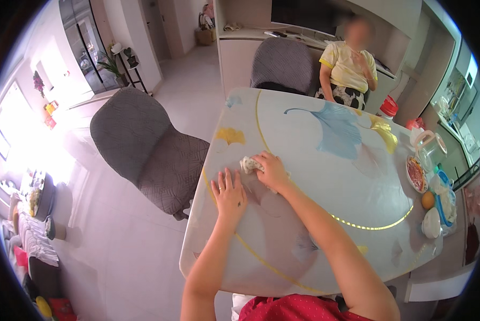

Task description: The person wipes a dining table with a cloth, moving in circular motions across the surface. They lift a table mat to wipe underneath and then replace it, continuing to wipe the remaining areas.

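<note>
My right hand [273, 170] grips a crumpled pale patterned cloth [248, 165] and presses it on the table [304, 132], left of its middle. Part of the cloth shows past the fingers, and the rest is hidden under the palm. Flat on the tabletop, near its left edge, lies my left hand [228, 196] with the fingers spread and a ring on one finger. It holds nothing. The glossy table cover bears blue and yellow ginkgo leaf prints and gold curved lines.
A grey-covered chair [143, 148] stands at the table's left side, another [282, 66] at the far side. A person [348, 68] sits at the far right. Along the right edge are a plate of food [416, 174], a clear pitcher [431, 150], an orange round item [427, 200] and a white bowl [431, 223].
</note>
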A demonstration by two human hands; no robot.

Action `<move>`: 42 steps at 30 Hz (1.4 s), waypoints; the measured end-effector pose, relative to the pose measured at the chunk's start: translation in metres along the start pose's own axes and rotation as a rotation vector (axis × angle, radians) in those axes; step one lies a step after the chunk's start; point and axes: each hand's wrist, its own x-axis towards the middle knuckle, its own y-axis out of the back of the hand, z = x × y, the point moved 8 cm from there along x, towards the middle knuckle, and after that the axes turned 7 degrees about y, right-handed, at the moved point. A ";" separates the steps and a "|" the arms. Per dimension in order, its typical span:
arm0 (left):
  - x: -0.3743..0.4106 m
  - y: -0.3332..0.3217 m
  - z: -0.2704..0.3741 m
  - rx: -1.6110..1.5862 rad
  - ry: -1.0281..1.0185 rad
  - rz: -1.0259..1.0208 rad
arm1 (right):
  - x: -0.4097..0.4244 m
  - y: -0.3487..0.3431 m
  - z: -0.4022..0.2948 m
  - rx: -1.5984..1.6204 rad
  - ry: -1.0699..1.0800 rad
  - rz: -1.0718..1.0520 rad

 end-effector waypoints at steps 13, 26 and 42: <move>0.002 0.005 0.005 0.032 -0.007 -0.056 | 0.020 -0.005 0.012 -0.106 0.018 0.080; -0.036 0.018 0.050 -0.108 -0.245 -0.241 | -0.152 0.056 -0.059 0.067 0.207 -0.062; -0.052 0.019 0.112 -0.200 -0.423 -0.348 | -0.120 0.094 0.038 -0.146 -0.097 0.268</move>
